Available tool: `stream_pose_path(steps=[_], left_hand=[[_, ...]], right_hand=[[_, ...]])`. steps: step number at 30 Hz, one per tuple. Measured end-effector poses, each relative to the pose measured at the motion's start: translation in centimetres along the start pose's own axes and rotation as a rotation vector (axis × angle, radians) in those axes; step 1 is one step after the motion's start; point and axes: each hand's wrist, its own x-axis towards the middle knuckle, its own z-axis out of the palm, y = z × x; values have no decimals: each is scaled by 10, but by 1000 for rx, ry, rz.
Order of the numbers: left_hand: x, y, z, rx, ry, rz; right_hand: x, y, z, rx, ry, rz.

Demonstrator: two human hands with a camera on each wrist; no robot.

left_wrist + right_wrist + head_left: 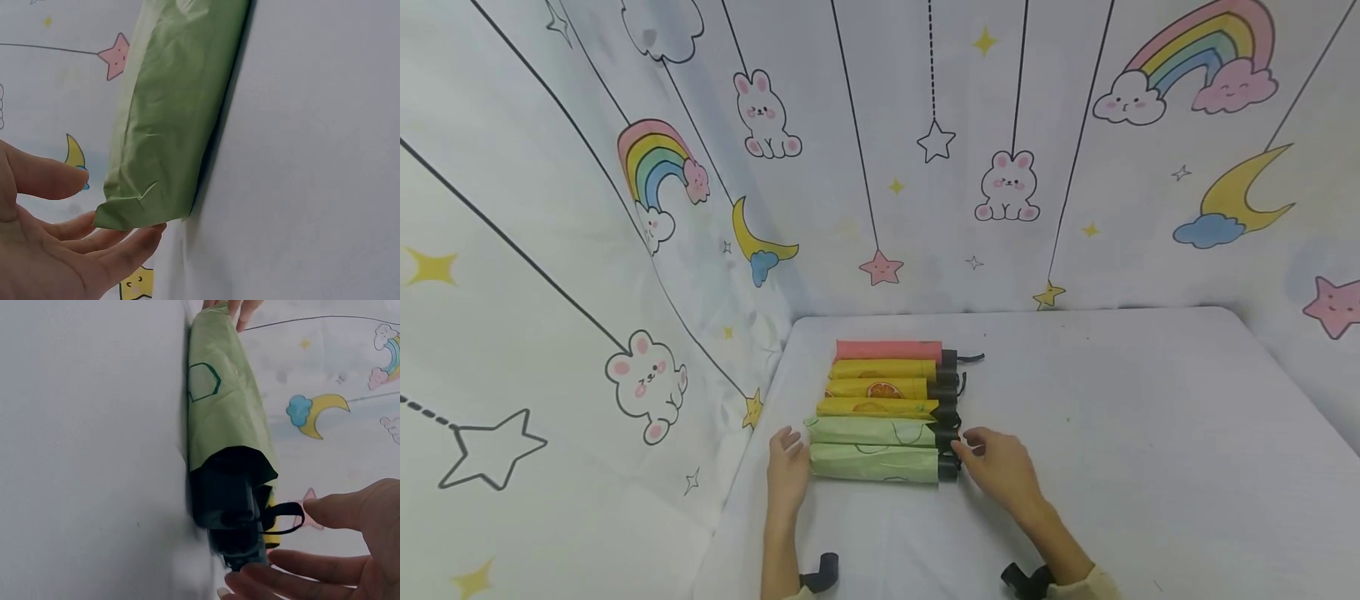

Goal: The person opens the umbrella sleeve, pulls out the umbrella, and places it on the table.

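Folded umbrellas lie side by side on the white table: a pink umbrella (887,351) at the back, three yellow ones (880,388) in the middle, then two green ones in front. The nearest green umbrella (874,463) has a black handle (948,467) at its right end. My left hand (787,467) is at the left ends of the green umbrellas, loosely spread; in the left wrist view its fingertips (153,234) meet the fabric's end. My right hand (1000,467) is at the handle ends, thumb and fingers apart around a black wrist strap (290,515).
The white tabletop (1120,417) stretches to the right of the umbrellas. A white cloth wall (925,225) printed with bunnies, stars and rainbows rises behind and at the left. Dark wrist mounts (820,573) sit on both forearms.
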Motion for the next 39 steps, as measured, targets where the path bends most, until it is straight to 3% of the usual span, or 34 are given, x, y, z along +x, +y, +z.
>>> stream_pose_path(steps=[6,22,29,39], left_hand=[[-2,-4,3,-79,29,-21],[-2,-17,13,-275,188,-6],[-6,-21,13,-419,255,-20],[-13,-20,19,-542,326,-15]], right_hand=[[-1,1,6,10,0,5],[-5,3,15,56,-54,42],[-6,3,20,56,-82,40],[-5,9,26,70,-124,56]])
